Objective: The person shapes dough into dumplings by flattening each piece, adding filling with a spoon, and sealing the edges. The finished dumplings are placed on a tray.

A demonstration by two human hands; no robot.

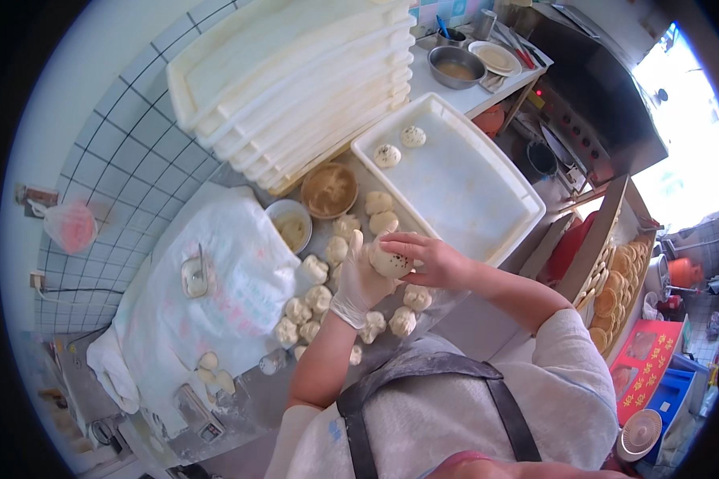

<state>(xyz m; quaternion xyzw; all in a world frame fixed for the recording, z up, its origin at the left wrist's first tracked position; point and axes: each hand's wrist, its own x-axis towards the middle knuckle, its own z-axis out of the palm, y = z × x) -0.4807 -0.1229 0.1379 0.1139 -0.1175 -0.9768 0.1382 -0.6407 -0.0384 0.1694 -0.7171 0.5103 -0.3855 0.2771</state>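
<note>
A round ball of dough [389, 261] with black seeds on its top is held between my hands above the worktop. My left hand [358, 280], in a thin clear glove, cups it from the left with the thumb raised. From the right, my bare right hand [434, 258] rests its fingers over the ball's top and side. Several pleated dough pieces [318, 297] lie around and below my hands. Two more seeded dough balls, one [387, 155] nearer and one [413, 136] farther, sit in a white plastic tray [485, 149] beyond my right hand.
A brown-filled bowl [329, 190] and a white bowl [289, 226] stand behind the dough. Stacked white trays [299, 90] rise at the back. At left, a cloth [221, 263] bears a small container [195, 276]; a digital scale [199, 414] sits below. Flatbreads [611, 293] fill a rack at right.
</note>
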